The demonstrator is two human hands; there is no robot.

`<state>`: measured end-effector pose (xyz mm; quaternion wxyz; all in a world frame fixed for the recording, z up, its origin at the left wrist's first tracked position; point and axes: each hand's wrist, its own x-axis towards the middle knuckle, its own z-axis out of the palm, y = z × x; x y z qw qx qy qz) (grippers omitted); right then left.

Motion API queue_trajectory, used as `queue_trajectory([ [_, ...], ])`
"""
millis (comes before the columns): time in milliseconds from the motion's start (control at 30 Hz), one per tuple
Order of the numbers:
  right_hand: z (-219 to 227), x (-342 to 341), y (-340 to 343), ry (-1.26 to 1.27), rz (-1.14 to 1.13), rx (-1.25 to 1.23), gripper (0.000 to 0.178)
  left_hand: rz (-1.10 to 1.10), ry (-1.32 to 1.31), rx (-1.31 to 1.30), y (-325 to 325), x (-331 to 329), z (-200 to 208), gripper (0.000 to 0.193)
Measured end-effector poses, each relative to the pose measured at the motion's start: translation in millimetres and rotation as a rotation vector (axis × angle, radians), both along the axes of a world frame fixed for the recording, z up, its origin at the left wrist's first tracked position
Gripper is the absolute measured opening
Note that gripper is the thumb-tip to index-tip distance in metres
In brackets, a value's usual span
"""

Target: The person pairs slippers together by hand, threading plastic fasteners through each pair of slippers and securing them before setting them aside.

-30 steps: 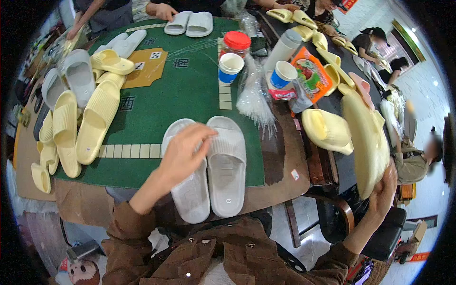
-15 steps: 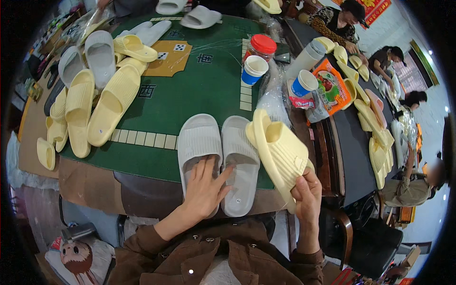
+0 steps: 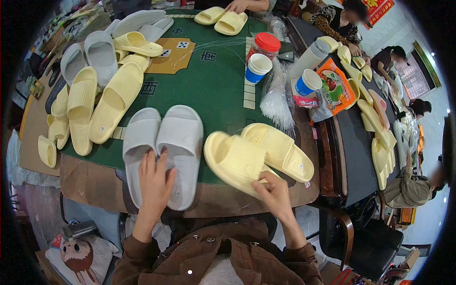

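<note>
My left hand [image 3: 156,183] rests on a pair of grey slippers at the table's near edge. Its outstretched fingers reach under the strap opening of the left grey slipper [image 3: 141,124], close against the right grey slipper [image 3: 180,137]. A pale yellow slipper [image 3: 232,159] has its near edge pinched between the thumb and fingers of my right hand [image 3: 274,190]. Beside it, the other yellow slipper [image 3: 282,152] lies sole down, pointing up and left, partly touching the first. Both pairs sit strap side up on the green tabletop [image 3: 204,104].
Yellow and grey slippers [image 3: 102,57] are heaped at the left. Paper cups [image 3: 258,69], a red-lidded jar [image 3: 264,45], a bundle of clear plastic ties [image 3: 278,102] and an orange packet [image 3: 336,85] stand right. Across the table, another person's hand [image 3: 237,5] touches yellow slippers [image 3: 230,22].
The grey pair has slid left under my left hand. My right hand has lowered the yellow slippers onto the table, where they now lie apart. Yellow slippers replaced grey ones at the far edge.
</note>
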<state>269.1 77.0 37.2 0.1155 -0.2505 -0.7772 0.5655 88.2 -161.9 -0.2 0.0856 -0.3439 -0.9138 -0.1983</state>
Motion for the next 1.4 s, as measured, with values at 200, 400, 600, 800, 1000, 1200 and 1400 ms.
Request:
queue_trajectory([
  [200,0.3,12.7,8.8,-0.04,0.002,0.201,0.015,0.028,-0.057,0.001,-22.8,4.1,-1.4,0.053],
  [400,15.1,38.1,69.6,-0.143,-0.371,0.645,0.023,0.019,-0.089,-0.011,-24.8,16.1,-2.1,0.057],
  [600,13.1,8.3,72.7,-0.152,0.094,0.892,0.042,0.029,-0.102,0.032,-28.6,19.6,5.1,0.057],
  [800,-8.3,-41.5,64.1,-0.065,0.298,0.714,0.044,0.062,-0.065,0.11,-25.1,23.1,-3.0,0.055],
  [1000,-25.7,-75.4,44.1,0.047,0.389,0.674,0.034,0.069,-0.046,0.142,-26.1,25.4,-2.5,0.054],
  [1200,-8.4,-70.1,37.6,0.009,0.445,0.431,0.04,0.118,0.042,0.171,-30.1,25.3,9.6,0.046],
  [1400,-25.1,-71.3,34.4,0.065,0.378,0.583,0.037,0.273,0.186,0.275,-60.7,-8.6,26.2,0.032],
])
